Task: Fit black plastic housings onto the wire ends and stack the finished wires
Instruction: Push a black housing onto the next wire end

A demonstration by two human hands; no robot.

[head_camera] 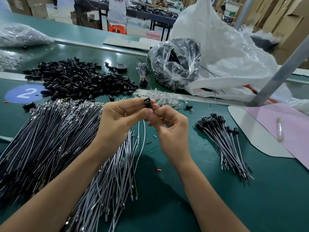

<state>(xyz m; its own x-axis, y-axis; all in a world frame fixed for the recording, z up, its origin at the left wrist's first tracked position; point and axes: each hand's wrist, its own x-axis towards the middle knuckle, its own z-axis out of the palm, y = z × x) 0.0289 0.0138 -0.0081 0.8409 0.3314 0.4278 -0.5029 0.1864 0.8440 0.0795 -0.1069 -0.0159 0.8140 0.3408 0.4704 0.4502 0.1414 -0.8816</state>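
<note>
My left hand (117,118) and my right hand (168,126) meet above the green table, both pinching one black plastic housing (147,102) whose open end faces the camera. White wires (141,141) hang down from between my hands. A large heap of bare black and white wires (50,136) lies at the left and under my forearms. Loose black housings (80,81) are piled behind it. A stack of finished wires with housings (222,138) lies at the right.
A clear bag of black parts (175,64) and a big white bag (225,47) stand at the back right. A tied wire bundle (143,72), a tape roll (120,67), clear small parts (160,97), a pink sheet (284,131) and a slanted grey post (280,72) are nearby.
</note>
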